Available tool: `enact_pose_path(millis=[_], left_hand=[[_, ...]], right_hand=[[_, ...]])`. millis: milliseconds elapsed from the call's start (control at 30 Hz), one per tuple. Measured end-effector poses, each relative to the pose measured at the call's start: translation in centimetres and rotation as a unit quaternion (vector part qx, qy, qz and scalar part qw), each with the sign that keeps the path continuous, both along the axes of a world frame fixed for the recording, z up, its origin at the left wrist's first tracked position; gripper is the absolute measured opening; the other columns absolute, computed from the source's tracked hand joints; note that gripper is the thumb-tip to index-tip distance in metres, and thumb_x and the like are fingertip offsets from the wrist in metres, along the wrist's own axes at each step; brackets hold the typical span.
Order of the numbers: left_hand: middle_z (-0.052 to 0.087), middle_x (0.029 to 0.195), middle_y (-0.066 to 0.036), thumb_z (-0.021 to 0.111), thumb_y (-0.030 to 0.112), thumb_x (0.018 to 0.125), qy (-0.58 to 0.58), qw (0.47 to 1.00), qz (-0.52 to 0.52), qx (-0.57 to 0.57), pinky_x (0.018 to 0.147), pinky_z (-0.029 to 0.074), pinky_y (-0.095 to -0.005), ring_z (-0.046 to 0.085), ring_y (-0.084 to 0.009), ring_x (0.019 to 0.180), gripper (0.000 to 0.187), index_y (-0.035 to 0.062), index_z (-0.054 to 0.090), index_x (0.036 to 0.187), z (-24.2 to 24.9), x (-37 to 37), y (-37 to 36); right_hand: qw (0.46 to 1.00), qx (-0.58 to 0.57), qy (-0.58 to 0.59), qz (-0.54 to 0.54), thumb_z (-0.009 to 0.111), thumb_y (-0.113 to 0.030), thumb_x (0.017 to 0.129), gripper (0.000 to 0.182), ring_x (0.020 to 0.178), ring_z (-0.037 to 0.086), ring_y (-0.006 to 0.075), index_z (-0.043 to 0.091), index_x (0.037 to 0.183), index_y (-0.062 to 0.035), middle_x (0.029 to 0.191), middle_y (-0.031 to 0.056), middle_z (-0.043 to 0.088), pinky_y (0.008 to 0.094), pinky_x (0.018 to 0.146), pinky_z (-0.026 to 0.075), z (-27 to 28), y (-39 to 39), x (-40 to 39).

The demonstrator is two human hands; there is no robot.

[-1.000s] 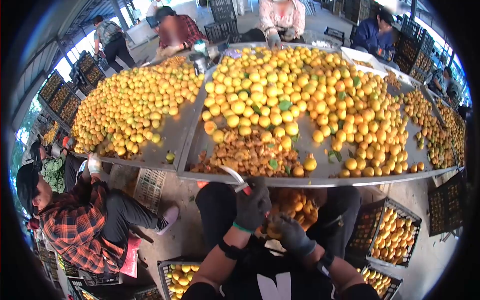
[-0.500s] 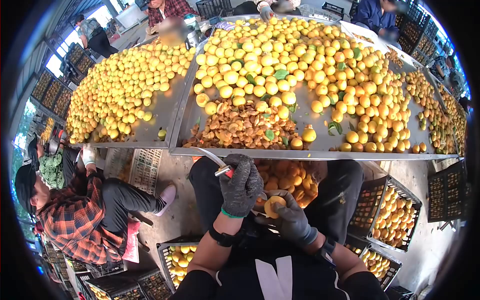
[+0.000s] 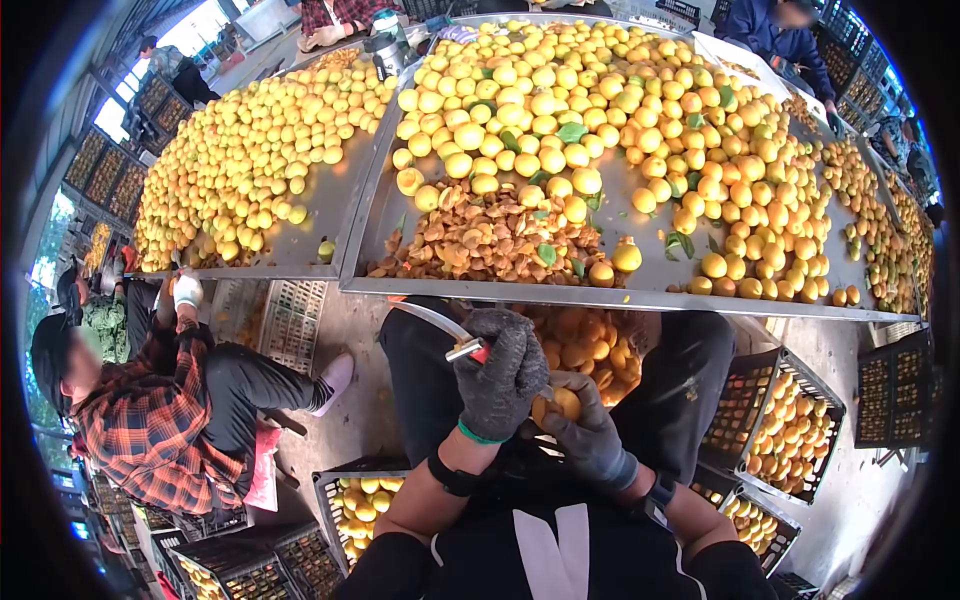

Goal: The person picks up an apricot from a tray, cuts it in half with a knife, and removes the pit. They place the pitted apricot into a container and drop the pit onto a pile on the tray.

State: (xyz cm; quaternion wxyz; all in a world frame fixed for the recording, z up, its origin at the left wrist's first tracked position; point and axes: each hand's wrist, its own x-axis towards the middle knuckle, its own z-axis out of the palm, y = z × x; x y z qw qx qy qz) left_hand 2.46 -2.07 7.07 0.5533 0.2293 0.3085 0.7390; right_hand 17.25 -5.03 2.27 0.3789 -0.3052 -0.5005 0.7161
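My left hand [image 3: 500, 370], in a dark grey knit glove with a green cuff edge, is closed around a knife [image 3: 432, 318]. A curved blade, a metal collar and a bit of red handle stick out to the left. My right hand [image 3: 590, 430], in a grey glove, grips a round yellow-orange fruit [image 3: 562, 405] whose kind I cannot be sure of. The hands meet above my lap, and the left fingertips are close to the fruit. Just beyond them, between my knees, lies a heap of orange fruit [image 3: 600, 350]; its container is mostly hidden.
A metal-rimmed table [image 3: 500, 292] stands ahead, bearing piled yellow fruit [image 3: 540, 100], leaves and brown-orange scraps [image 3: 490, 235]. Fruit-filled crates [image 3: 790, 430] stand to the right, another crate [image 3: 360, 510] at lower left. A person in a plaid shirt [image 3: 145, 420] sits at left; others work across the table.
The fruit in my right hand has turned, its pale flat face no longer toward me. My left hand has shifted slightly right, nearer the fruit. The view has moved a little.
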Motion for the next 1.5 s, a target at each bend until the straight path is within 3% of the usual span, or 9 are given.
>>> enact_pose_path(millis=[267,533,867,933,1067,1167,1367,1433,1500], left_hand=[[0.056,0.074,-0.004,0.065,0.001,0.084,0.035,0.999,0.007,0.025,0.045,0.039,-0.0208,0.053,-0.0079,0.055,0.016,0.0036,0.054,0.097,0.6,0.4,-1.0],[0.054,0.071,-0.002,0.063,0.002,0.088,0.027,0.999,-0.024,0.008,0.043,0.038,-0.0207,0.049,-0.0070,0.051,0.012,0.0041,0.055,0.097,0.8,0.5,-0.7],[0.050,0.062,0.000,0.060,0.009,0.092,0.017,0.989,-0.094,-0.109,0.039,0.033,-0.0207,0.043,-0.0065,0.044,0.006,0.0068,0.057,0.096,-0.1,0.8,-0.5],[0.049,0.060,0.000,0.060,0.010,0.092,0.008,0.987,-0.101,-0.122,0.037,0.032,-0.0210,0.042,-0.0068,0.042,0.005,0.0076,0.057,0.095,0.3,0.9,-0.3],[0.045,0.054,0.001,0.059,0.012,0.093,-0.045,0.976,-0.129,-0.171,0.034,0.030,-0.0221,0.037,-0.0078,0.037,0.004,0.0097,0.056,0.093,1.3,0.8,0.2],[0.044,0.054,0.001,0.059,0.012,0.093,-0.087,0.970,-0.134,-0.184,0.032,0.029,-0.0230,0.036,-0.0081,0.036,0.005,0.0107,0.055,0.091,0.0,0.6,0.6],[0.042,0.052,0.002,0.057,0.017,0.094,-0.147,0.967,-0.113,-0.174,0.032,0.028,-0.0235,0.036,-0.0090,0.035,0.016,0.0139,0.052,0.080,-1.9,-0.3,2.3],[0.038,0.052,0.003,0.055,0.020,0.096,-0.132,0.983,-0.081,-0.097,0.033,0.026,-0.0240,0.032,-0.0083,0.035,0.021,0.0148,0.051,0.076,-0.2,-1.5,2.8],[0.036,0.052,0.004,0.054,0.020,0.097,-0.146,0.983,-0.071,-0.087,0.033,0.025,-0.0244,0.030,-0.0078,0.036,0.020,0.0145,0.052,0.078,0.1,-2.8,2.9]], right_hand=[[0.998,0.060,-0.021,-0.013,0.060,-0.018,0.094,0.040,0.112,0.047,0.0145,0.042,0.128,-0.0070,0.125,0.0068,0.046,0.0282,0.095,0.041,0.9,0.1,0.0],[0.998,-0.006,0.059,-0.005,0.055,-0.017,0.096,0.032,0.077,0.059,0.0108,0.040,0.123,-0.0072,0.113,0.0088,0.051,0.0240,0.065,0.052,1.9,-0.7,-0.1],[0.995,-0.100,0.026,0.005,0.053,-0.005,0.094,0.034,0.076,0.060,0.0123,0.033,0.121,-0.0064,0.097,0.0093,0.056,0.0247,0.054,0.051,2.6,-0.3,0.0],[0.984,0.148,-0.100,0.016,0.054,-0.005,0.093,0.036,0.078,0.061,0.0136,0.032,0.122,-0.0059,0.097,0.0095,0.056,0.0248,0.054,0.051,0.9,-0.6,0.5],[0.987,0.138,-0.076,0.023,0.057,-0.007,0.093,0.035,0.082,0.062,0.0166,0.036,0.120,-0.0055,0.097,0.0104,0.057,0.0272,0.058,0.051,-0.7,-0.3,0.8],[0.888,0.442,-0.119,-0.036,0.059,-0.010,0.092,0.031,0.081,0.062,0.0189,0.040,0.117,-0.0056,0.098,0.0113,0.057,0.0302,0.062,0.050,-1.0,1.5,0.9],[0.959,0.265,-0.091,-0.040,0.060,-0.019,0.094,0.027,0.077,0.062,0.0189,0.044,0.112,-0.0061,0.099,0.0109,0.059,0.0305,0.061,0.050,-1.0,2.3,0.9],[0.995,-0.054,0.077,-0.032,0.057,-0.024,0.095,0.027,0.072,0.062,0.0160,0.044,0.112,-0.0070,0.099,0.0095,0.059,0.0274,0.057,0.051,1.2,3.8,1.1],[0.998,-0.037,0.013,-0.039,0.057,-0.025,0.095,0.033,0.068,0.062,0.0149,0.043,0.120,-0.0083,0.100,0.0083,0.059,0.0256,0.055,0.052,3.1,6.8,1.1]])
